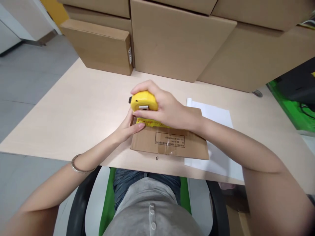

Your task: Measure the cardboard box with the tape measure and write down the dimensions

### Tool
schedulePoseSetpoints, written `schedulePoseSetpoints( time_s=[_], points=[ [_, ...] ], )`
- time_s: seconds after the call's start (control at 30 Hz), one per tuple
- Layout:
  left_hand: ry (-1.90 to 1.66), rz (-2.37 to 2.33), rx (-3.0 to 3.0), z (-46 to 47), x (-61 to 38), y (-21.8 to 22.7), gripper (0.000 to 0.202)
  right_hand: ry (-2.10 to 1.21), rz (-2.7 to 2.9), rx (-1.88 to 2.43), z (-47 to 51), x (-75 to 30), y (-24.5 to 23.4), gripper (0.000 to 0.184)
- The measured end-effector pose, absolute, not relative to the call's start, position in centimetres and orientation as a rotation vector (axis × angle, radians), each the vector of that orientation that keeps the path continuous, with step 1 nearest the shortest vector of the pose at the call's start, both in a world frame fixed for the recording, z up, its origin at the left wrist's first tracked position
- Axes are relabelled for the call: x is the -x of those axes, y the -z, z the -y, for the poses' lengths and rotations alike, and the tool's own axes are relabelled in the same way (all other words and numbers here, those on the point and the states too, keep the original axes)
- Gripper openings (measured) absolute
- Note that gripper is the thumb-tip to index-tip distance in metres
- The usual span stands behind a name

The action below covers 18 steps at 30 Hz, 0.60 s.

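Observation:
My right hand (pixel 167 106) is closed around a yellow tape measure (pixel 145 100), held over the far left part of a flat cardboard box (pixel 147 141). Just below the tape measure, a yellow strip with dark markings (pixel 152 123) lies along the box top; whether it is the measure's blade I cannot tell. My left hand (pixel 128 126) grips the box's left edge, its thumb pressed on the left end of the strip and its other fingers partly hidden. A printed label frame and clear tape show on the box near me.
White paper (pixel 216 160) lies partly under the box's right side. Large cardboard boxes (pixel 172 42) are stacked along the table's back, with a smaller brown box (pixel 105 49) at left. A black and green container (pixel 292 98) stands at right. The table's (pixel 61 111) front edge is close to my body.

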<state>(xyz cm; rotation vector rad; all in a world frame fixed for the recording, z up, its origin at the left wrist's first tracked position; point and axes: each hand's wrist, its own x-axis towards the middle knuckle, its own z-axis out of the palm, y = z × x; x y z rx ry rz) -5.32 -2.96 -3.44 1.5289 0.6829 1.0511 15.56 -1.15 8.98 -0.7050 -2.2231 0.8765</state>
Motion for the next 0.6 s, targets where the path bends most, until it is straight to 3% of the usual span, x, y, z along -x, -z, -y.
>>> schedulePoseSetpoints(
  time_s=[0.2, 0.43, 0.6],
  points=[
    [-1.105, -0.625, -1.671, 2.7, 5.6, 4.0, 0.080, -0.839, 2.336, 0.805, 0.9, -16.9, -9.0, 0.033],
    [-1.093, -0.635, -1.865, 2.5, 5.8, 3.1, 0.064, -0.794, 2.132, 1.189, 3.9, -27.6, -8.7, 0.038],
    [-1.101, -0.681, -1.820, 2.5, 5.8, 3.1, 0.064, -0.696, 1.885, 1.374, 6.5, -33.7, -7.1, 0.042]
  ],
)
